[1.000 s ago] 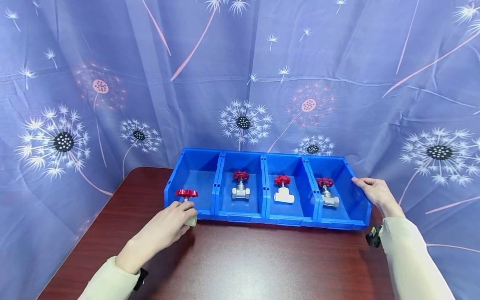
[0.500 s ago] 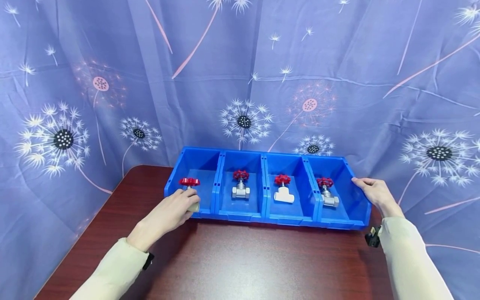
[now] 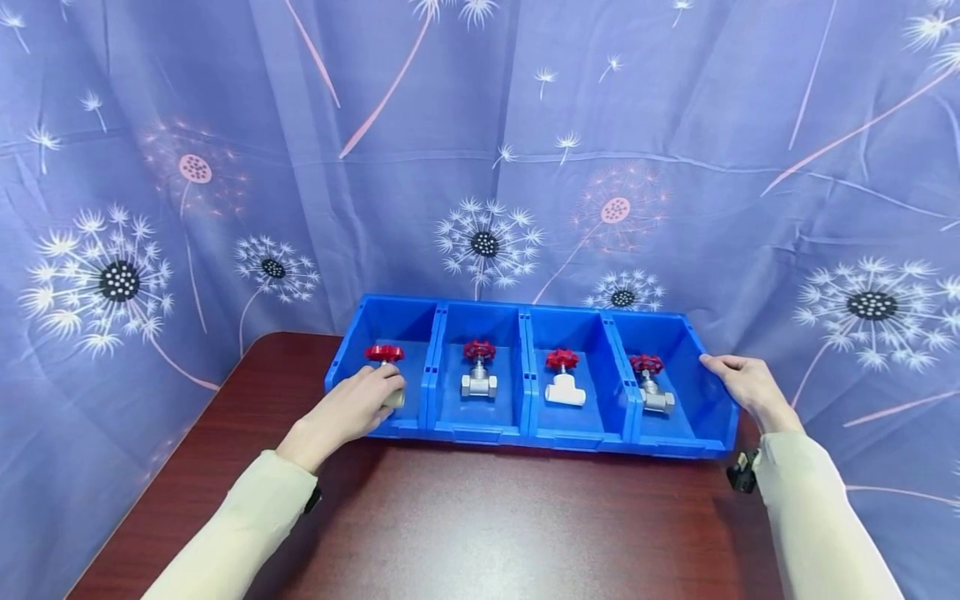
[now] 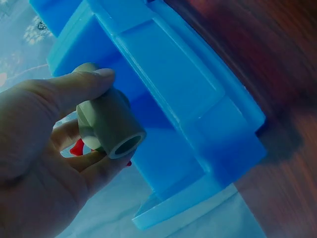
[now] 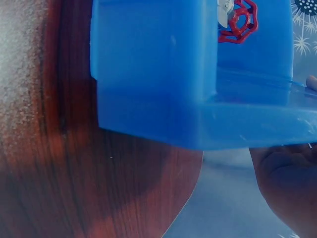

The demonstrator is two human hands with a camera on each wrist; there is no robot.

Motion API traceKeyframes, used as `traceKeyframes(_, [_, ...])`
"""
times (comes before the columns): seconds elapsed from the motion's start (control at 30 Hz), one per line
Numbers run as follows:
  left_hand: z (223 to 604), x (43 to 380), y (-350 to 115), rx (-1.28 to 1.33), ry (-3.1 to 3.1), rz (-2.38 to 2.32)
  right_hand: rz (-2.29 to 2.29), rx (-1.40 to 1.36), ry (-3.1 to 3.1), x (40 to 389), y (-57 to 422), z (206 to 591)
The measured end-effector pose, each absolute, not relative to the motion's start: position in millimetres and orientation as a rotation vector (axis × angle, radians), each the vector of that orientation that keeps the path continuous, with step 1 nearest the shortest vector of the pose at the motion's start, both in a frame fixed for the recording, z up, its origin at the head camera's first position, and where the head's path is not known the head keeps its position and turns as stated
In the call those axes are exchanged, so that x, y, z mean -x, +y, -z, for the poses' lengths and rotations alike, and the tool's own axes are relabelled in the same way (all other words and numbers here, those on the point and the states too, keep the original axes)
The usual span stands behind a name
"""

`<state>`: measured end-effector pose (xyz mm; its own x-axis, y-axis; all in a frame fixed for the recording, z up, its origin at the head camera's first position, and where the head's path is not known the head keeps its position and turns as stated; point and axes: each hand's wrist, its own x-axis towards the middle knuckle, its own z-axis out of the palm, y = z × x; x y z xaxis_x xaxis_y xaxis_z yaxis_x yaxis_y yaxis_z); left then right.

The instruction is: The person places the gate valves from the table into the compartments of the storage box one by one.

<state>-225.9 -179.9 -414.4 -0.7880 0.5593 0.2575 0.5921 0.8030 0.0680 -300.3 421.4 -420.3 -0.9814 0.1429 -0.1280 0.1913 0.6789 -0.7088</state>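
My left hand (image 3: 351, 410) grips a red-wheeled valve with a beige pipe body (image 4: 111, 121), inside the leftmost compartment of the blue bin row (image 3: 480, 436). The valve's red handwheel (image 3: 385, 353) points up; my fingers cover part of the body. Whether it touches the compartment floor, I cannot tell. At the far right, my right hand (image 3: 752, 390) pinches the outer wall of the bins. The other compartments hold, from left to right, a metal valve (image 3: 478, 383), a white plastic valve (image 3: 564, 390) and another metal valve (image 3: 656, 400), each with a red handwheel.
The bins stand toward the back of a dark red-brown wooden table (image 3: 480, 525). Behind them hangs a blue curtain (image 3: 405, 217) printed with dandelions. Raised dividers separate the compartments, and their front walls are low.
My left hand has carried the beige valve forward and slightly right, from the front edge of the leftmost compartment into it. My right hand keeps its hold on the bin wall.
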Motion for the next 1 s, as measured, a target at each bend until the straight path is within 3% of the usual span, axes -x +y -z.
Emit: traceKeyframes(1.0, [419.6, 289.2, -164.4, 0.787, -2.992, 0.199, 1.261, -0.262, 2.851, 299.9, 420.6, 423.9])
